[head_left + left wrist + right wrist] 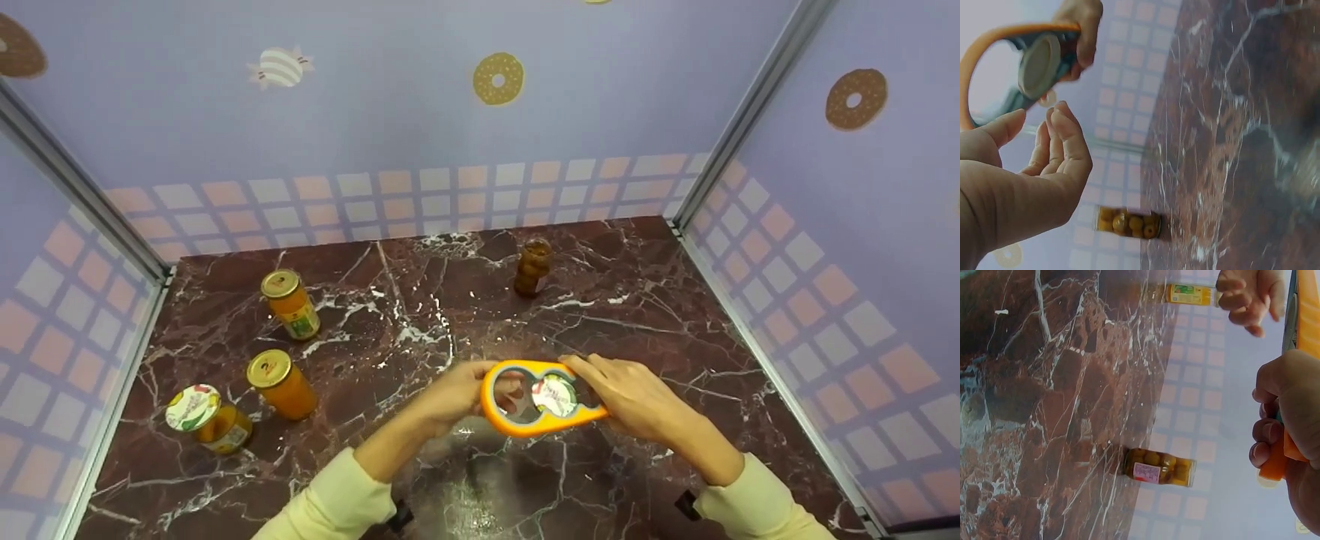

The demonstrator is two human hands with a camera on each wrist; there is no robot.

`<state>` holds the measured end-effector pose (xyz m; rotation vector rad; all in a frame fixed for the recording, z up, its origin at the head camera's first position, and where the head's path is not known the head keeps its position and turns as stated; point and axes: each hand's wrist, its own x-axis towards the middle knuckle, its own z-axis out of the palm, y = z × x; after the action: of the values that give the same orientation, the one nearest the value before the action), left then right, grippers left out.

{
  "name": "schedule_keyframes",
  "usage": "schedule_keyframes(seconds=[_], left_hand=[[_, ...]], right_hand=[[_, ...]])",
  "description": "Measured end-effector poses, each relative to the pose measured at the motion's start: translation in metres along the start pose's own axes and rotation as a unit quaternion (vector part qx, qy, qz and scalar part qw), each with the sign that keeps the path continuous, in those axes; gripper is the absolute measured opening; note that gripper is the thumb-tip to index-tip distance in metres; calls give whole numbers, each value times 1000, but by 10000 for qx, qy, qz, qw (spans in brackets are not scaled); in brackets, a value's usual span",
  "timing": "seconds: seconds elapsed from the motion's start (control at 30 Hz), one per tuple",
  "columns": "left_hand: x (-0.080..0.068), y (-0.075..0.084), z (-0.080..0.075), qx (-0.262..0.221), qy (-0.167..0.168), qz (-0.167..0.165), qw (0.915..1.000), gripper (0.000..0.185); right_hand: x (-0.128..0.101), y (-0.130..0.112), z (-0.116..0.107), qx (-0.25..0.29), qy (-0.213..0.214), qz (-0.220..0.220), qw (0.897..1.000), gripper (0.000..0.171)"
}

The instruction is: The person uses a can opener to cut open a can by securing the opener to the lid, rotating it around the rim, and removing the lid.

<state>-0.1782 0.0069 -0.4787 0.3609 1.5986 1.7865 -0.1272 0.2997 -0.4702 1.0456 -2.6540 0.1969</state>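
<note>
An orange jar opener with grey-lined round openings is held up over the table by my right hand, whose fingers wrap its end. A white jar lid with a coloured print sits in one of the openings; its pale underside shows in the left wrist view. My left hand is near the other end of the opener, its fingers loosely bent and nothing between thumb and fingers in the left wrist view. Farther back stands a glass jar of round brownish fruit, with no lid on top.
On the left of the dark marbled table stand two jars with gold lids, a rear one and a nearer one. Beside them is a jar with a white printed lid. Patterned panels enclose the back and sides.
</note>
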Motion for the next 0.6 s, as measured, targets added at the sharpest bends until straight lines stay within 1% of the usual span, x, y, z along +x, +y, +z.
schedule_keyframes(seconds=[0.13, 0.2, 0.3, 0.37, 0.47, 0.6], left_hand=[[-14, -7, 10, -695, -143, -10, 9975, 31], [-17, -10, 14, -1032, -245, 44, 9943, 28], [-23, -15, 19, -1386, -325, 177, 9897, 22], [-26, -19, 22, -1505, -284, 285, 9878, 20], [-29, -22, 26, -1604, -207, 409, 9860, 22], [-31, -26, 32, -1470, -98, 649, 9870, 29]], right_hand=[[0, -4, 1, 21, 64, -120, 9999, 101], [0, -5, 1, 24, 115, -176, 9998, 99], [1, -8, 1, 45, 167, -262, 9995, 96], [2, -9, 2, 53, 183, -286, 9994, 95], [2, -11, 3, 94, 161, -292, 9994, 97], [0, -14, 7, 148, 53, -277, 9995, 99]])
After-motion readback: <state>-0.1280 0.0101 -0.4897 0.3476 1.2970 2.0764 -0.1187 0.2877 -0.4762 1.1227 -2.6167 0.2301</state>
